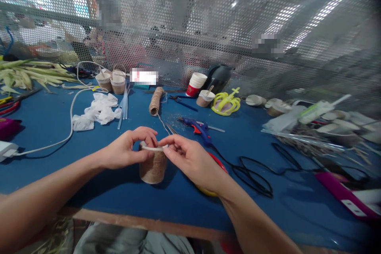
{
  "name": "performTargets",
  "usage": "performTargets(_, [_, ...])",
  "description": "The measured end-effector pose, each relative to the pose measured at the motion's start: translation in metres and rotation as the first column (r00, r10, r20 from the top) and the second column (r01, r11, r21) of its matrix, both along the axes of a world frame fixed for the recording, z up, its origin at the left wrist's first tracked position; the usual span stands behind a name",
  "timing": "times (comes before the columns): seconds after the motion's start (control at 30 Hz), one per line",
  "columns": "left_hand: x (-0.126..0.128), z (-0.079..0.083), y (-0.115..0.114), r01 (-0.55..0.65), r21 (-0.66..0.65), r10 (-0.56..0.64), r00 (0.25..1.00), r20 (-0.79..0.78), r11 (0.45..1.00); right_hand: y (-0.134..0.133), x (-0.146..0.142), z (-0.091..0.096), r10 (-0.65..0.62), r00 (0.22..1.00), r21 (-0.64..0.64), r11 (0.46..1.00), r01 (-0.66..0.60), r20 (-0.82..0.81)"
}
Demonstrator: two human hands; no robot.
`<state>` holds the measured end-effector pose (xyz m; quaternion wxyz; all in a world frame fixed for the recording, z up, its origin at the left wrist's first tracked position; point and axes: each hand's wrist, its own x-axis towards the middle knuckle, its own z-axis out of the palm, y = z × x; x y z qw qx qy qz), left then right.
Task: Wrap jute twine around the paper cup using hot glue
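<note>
A small paper cup (152, 168) wrapped in brown twine stands upright near the table's front edge, its white rim showing. My left hand (131, 149) grips it from the left, thumb outside and fingertips over the rim into the cup. At the right of the rim, the thumb and forefinger of my right hand (186, 158) are pinched together; whether twine is between them is hidden. A twine spool (156, 101) lies beyond the cup, and its loose strand runs down behind my right hand. Scissors with red and yellow handles (218, 161) lie partly under that hand.
A blue glue gun (196, 126) lies beyond my right hand, its black cord (253, 180) looping rightward. Left are glue sticks (125, 103), crumpled white tissue (99, 110) and a white cable (71, 115). Wrapped cups (118, 83), pliers (184, 103) and a yellow crown-shaped piece (225, 104) sit farther back.
</note>
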<state>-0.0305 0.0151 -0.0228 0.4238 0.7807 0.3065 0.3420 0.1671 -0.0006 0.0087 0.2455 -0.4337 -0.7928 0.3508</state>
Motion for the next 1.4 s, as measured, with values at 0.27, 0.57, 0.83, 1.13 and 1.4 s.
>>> performTargets(0.27, [-0.001,0.001,0.001,0.026,-0.010,-0.026,1.000,0.013,1.000,0.003,0.000,-0.003,-0.005,1.000,-0.048,0.999,0.005,-0.018])
performTargets(0.57, [0.010,0.007,-0.006,-0.071,0.034,0.073,0.995,-0.067,0.997,-0.001,-0.005,-0.001,0.013,1.000,-0.014,1.000,-0.013,0.005])
performTargets(0.83, [0.010,0.012,-0.010,-0.090,-0.044,0.087,0.995,-0.056,0.995,-0.003,-0.007,-0.004,0.022,0.999,0.019,1.000,-0.022,-0.032])
performTargets(1.13, [-0.016,0.017,0.000,-0.272,0.140,0.259,0.960,0.106,0.952,0.007,0.001,-0.005,-0.132,0.990,0.073,0.989,0.129,0.041])
performTargets(1.4, [-0.030,0.027,0.010,-0.588,0.325,0.566,0.807,0.170,0.740,-0.005,0.001,0.003,0.374,0.927,-0.509,0.794,-0.332,-0.021])
